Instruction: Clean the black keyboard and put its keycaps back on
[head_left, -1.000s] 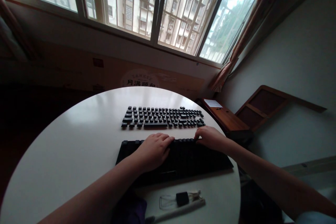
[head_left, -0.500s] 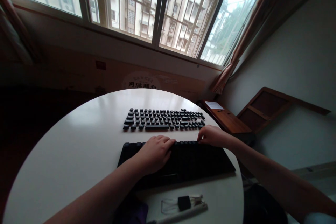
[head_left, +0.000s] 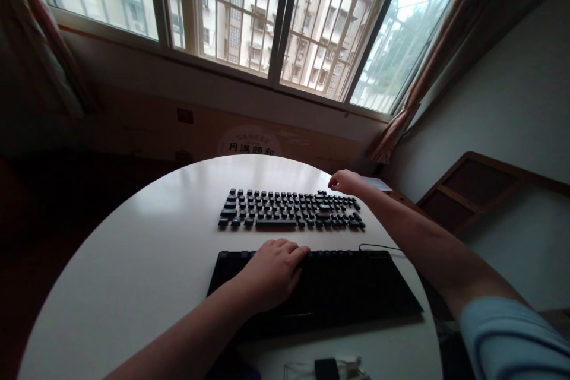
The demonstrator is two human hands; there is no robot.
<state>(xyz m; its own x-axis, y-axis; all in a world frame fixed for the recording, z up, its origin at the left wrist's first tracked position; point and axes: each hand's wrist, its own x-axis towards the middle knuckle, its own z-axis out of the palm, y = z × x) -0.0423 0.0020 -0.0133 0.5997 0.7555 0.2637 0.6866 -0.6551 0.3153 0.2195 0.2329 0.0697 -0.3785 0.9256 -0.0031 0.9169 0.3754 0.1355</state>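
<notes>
My left hand [head_left: 276, 267] lies over the black keyboard base [head_left: 356, 285], its fingers laid flat at the far edge. A row of keycaps shows along that edge on both sides of the hand. Behind the base, many loose black keycaps [head_left: 276, 222] stand on the table in keyboard order. My right hand [head_left: 347, 181] is above the far right corner of this layout, close to a few keycaps there. Its fingers are bent and drawn together; whether something small is between them cannot be made out.
All this is on a round white table [head_left: 133, 249]. A thin cable [head_left: 378, 246] runs from the base's far right edge. A small black tool [head_left: 326, 369] with wire parts lies near the front edge. Beyond the table's right side are a wooden surface and a paper [head_left: 377, 183].
My right hand has left the far edge of the keyboard base and moved forward to the far right of the loose keycaps. The left hand stays on the base. The view has shifted slightly.
</notes>
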